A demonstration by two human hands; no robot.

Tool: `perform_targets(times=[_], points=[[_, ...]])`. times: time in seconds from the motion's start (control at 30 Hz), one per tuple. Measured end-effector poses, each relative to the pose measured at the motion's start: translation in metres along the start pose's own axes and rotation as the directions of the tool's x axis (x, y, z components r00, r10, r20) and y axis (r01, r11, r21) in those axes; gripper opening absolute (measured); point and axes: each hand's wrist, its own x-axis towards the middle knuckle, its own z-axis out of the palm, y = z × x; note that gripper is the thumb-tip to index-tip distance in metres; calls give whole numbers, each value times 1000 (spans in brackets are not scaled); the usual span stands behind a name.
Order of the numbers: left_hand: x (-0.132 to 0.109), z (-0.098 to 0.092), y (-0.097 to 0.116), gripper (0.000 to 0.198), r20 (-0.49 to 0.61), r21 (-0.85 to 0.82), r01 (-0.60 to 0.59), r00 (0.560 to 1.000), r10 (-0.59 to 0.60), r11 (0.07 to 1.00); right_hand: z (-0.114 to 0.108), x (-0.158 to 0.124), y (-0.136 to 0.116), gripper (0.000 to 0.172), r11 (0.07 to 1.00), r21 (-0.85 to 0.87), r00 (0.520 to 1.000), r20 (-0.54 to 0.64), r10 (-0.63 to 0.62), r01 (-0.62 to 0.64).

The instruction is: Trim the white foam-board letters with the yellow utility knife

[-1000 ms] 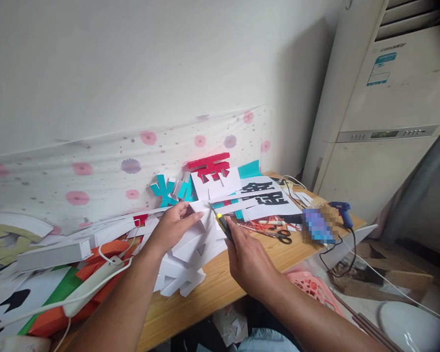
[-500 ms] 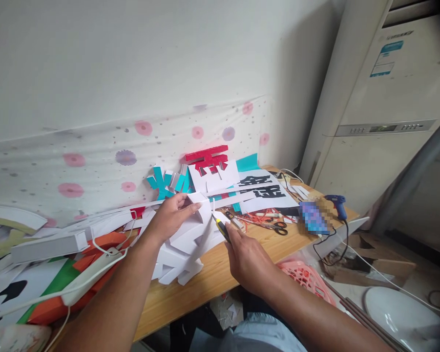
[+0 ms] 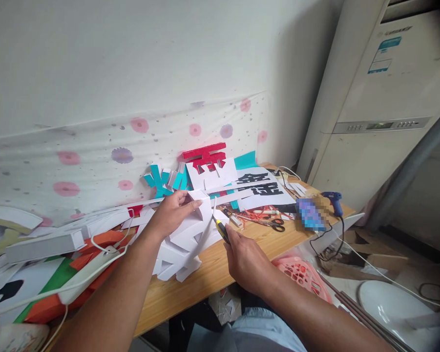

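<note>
The left hand (image 3: 172, 211) lay on top of the white cut-out letter (image 3: 185, 244), fingers (image 3: 190, 204) pinched together on its upper edge where a thin white strip (image 3: 220, 191) ran off toward 2 o'clock. The letter sat near the front edge of the wooden table (image 3: 212, 274), roughly in the middle of the view, tipped up a little under the grip.

The right hand (image 3: 243, 256) was closed around a yellow-and-black utility knife (image 3: 221, 229), the blade end pointing up toward 11 o'clock and meeting the letter's right side just beside the left fingertips.

To my eye the letter looked like foam board or stiff card: light, rigid across its face, but easily dented or creased at the narrow arms. It seemed best held flat-handed on the broad body, close to the cut, with fingertips kept off the blade's line. The loose strip looked floppy and would probably tear if pulled.

At 12 o'clock a red letter (image 3: 205, 155) and teal letters (image 3: 161, 181) leaned on the flowered plastic sheet (image 3: 95, 156). A printed sheet (image 3: 260, 188) lay at 1 o'clock, scissors (image 3: 276, 225) and a blue glue gun (image 3: 333, 199) toward 2 o'clock. A white power strip (image 3: 88, 276) lay at 9 o'clock, a pink basket (image 3: 303, 276) at 4 o'clock.
</note>
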Motion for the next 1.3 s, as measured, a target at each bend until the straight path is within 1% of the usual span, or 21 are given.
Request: perform_targets(times=[0.27,0.5,0.7,0.8,0.9,1.0,1.17,1.23,1.3], points=[[2,8,6,66,-7,47,31,1000,-31,998,-4,-1,1,48,999,11,999,39,35,-35],[7,15,10,66,11,65,25,1000,-26,998,-2,-3,8,46,999,6,999,26,35,-35],[10,21,14,63,5,110,17,1000,-17,994,-5,-2,13,50,998,-51,999,33,23,-21],[11,20,13,68,-2,110,41,999,-41,993,-7,-1,18,51,998,-64,999,34,20,-17],[12,15,9,73,-15,108,47,999,-46,993,-7,0,28,57,991,-128,999,20,48,-45],[11,7,4,75,4,89,50,999,-51,995,-4,-1,40,62,982,-159,995,-19,96,-98],[3,-13,-2,64,38,9,38,999,-38,999,2,-7,71,55,986,-101,990,-55,130,-135],[0,-24,-6,62,34,-24,23,999,-22,999,6,-7,88,51,973,-143,983,-48,178,-183],[-2,-35,-8,66,20,-67,20,1000,-19,998,12,-3,107,40,950,-216,974,-26,227,-227]])
